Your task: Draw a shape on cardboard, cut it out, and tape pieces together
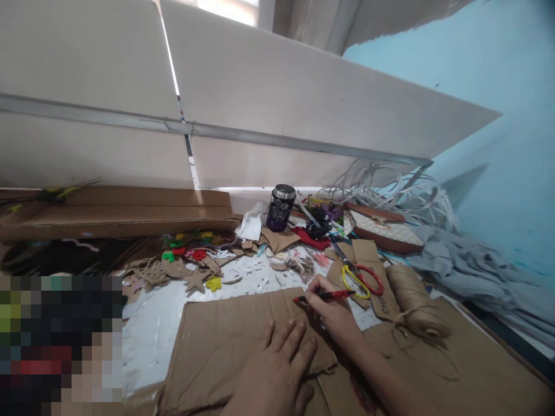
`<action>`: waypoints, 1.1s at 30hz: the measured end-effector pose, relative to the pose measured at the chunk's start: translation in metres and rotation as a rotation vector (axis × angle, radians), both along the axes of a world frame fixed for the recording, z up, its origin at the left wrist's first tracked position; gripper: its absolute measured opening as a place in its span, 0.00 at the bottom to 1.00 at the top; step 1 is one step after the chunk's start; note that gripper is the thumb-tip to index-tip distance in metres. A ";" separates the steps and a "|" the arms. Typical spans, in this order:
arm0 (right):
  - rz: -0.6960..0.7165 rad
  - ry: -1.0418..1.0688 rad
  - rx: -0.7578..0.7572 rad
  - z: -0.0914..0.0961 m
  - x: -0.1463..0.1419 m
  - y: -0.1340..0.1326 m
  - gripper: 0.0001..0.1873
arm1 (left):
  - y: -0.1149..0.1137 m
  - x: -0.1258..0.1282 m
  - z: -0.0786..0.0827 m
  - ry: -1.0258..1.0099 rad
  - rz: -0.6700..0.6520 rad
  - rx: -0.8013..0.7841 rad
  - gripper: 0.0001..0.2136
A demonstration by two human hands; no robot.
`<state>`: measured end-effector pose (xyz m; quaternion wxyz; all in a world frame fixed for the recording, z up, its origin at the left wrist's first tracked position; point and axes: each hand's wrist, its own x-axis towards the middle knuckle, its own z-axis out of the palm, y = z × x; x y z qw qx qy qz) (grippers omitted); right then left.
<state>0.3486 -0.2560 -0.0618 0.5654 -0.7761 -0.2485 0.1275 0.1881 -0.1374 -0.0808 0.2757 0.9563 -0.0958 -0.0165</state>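
A sheet of brown cardboard (pixel 225 335) lies on the white work surface in front of me. My left hand (pixel 277 361) rests flat on it, palm down, fingers spread. Near the sheet's far right corner, my right hand (pixel 329 309) grips a red and black pencil (pixel 338 295) between thumb and fingers. The pencil's tip points left, at the cardboard's far edge; I cannot tell whether it touches. Just beyond the right hand lie scissors (pixel 362 280) with one red and one yellow handle. A roll of jute twine (pixel 418 300) lies on its side to the right.
Behind the cardboard are a dark tumbler (pixel 281 208), a cardboard star (pixel 196 281), a yellow felt flower (pixel 214 283) and paper scraps. A long cardboard box (pixel 117 214) stands back left. A patterned purse (pixel 381 228) and grey cloth (pixel 468 266) are at right. The lower left corner is pixelated.
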 end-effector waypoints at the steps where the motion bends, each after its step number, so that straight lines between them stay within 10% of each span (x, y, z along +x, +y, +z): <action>1: -0.001 0.000 0.000 0.000 0.000 0.000 0.09 | 0.000 0.000 0.001 0.002 -0.001 0.001 0.30; 33: -0.078 -0.098 -0.046 0.011 -0.008 -0.006 0.09 | -0.002 0.000 0.011 0.040 0.013 0.028 0.29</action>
